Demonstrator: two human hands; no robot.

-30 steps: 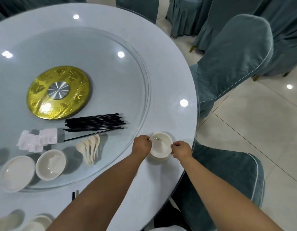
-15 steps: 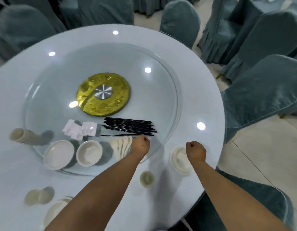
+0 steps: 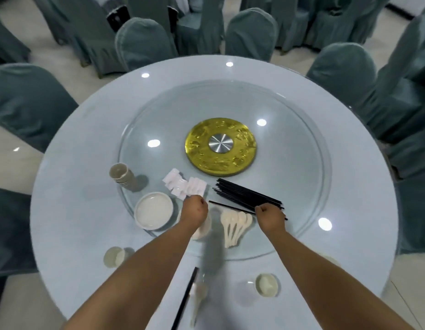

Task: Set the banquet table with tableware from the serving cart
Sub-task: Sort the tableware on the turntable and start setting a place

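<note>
While both fists hover curled | left hand [image 3: 194, 211] empty over bowl [image 3: 202, 231] | right hand [image 3: 270, 216] at chopsticks [image 3: 247, 195], grip unclear | risk: sloppy grab scatters bundle across counter [image 3: 75, 210]

1. Chairs in grey-green fabric covers [image 3: 144, 41] are standing around the far side of the round worktop; one [image 3: 252, 32] is sitting just behind the far rim, another [image 3: 340, 67] at the far right.
2. A covered chair [image 3: 28, 101] is standing at the left, near the rim.
3. More draped chairs [image 3: 406, 110] are crowding the right edge of the view.
4. A pale tiled floor [image 3: 40, 41] is showing between the chairs at upper left.
5. A dark object [image 3: 117, 17] is lying behind the far chairs, too blurred to identify.
6. Round ceiling-light reflections [image 3: 229, 64] are glinting on the glossy surface.
</note>
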